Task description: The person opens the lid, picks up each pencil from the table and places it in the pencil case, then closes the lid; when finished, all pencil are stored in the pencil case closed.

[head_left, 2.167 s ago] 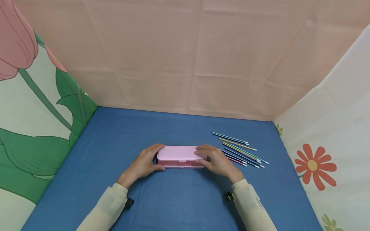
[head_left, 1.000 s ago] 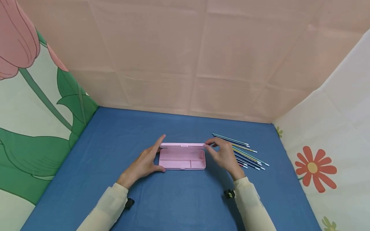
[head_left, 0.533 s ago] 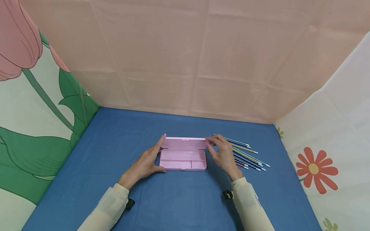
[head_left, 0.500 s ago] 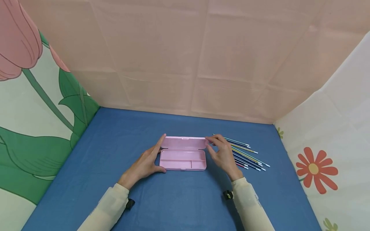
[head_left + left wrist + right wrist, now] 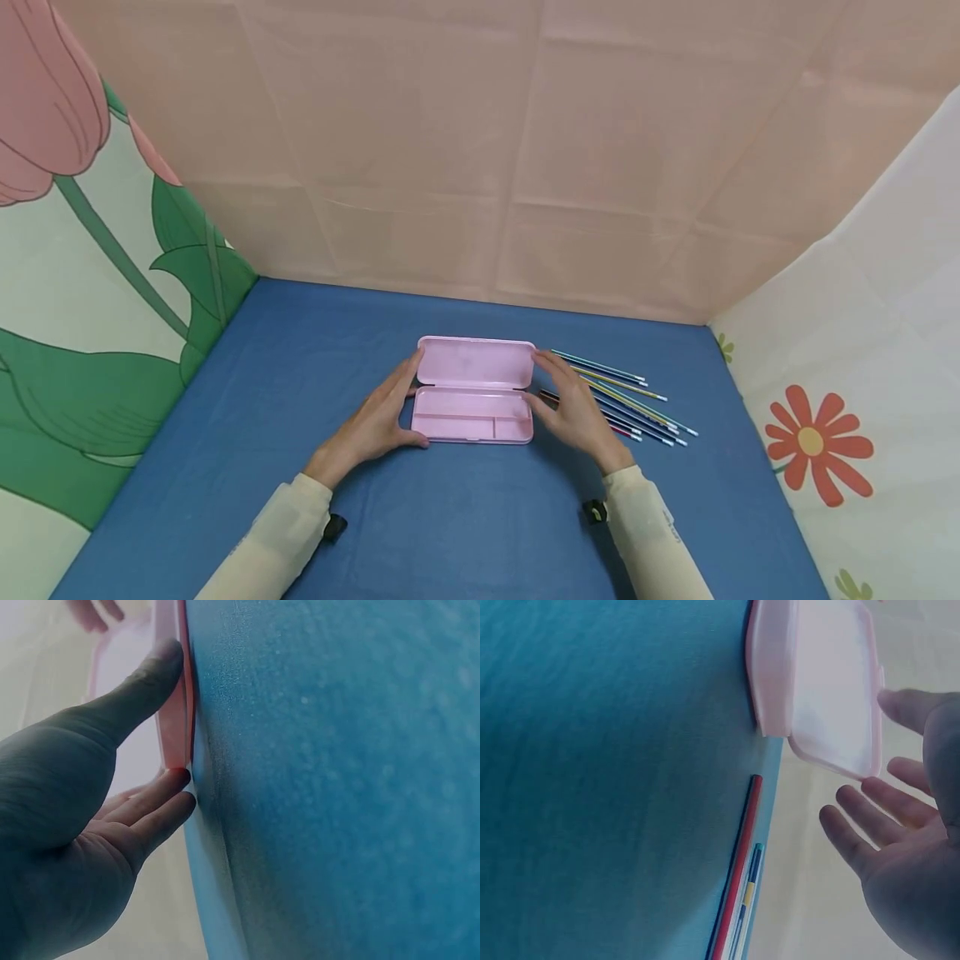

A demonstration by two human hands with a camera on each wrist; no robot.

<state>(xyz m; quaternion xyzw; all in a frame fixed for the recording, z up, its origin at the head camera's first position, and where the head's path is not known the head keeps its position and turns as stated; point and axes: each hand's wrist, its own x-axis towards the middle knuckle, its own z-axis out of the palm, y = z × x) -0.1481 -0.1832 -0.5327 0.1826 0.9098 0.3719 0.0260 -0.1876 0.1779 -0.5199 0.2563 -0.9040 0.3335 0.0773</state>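
A pink plastic pencil case (image 5: 453, 402) lies on the blue cloth with its lid (image 5: 476, 362) swung back. Its base is divided into compartments, with nothing in them. My left hand (image 5: 371, 425) holds the case's left end, thumb at the front corner and fingers toward the back. In the left wrist view the thumb presses against the case wall (image 5: 174, 724). At the lid's right edge, my right hand (image 5: 577, 417) has its fingers spread and relaxed, with the fingertips right by the rim. The right wrist view has nothing gripped in this hand (image 5: 900, 832).
Several pencils (image 5: 637, 408) in different colours, with white ends, lie loosely to the right of the case, partly behind the right hand. A red pencil (image 5: 739, 862) lies nearest in the right wrist view. A beige cloth wall (image 5: 487, 167) rises behind the blue surface.
The case's lid has swung up and back from nearly closed to wide open. The right hand, which pinched the lid's right corner, has let its fingers loosen. The left hand stayed at the left end.
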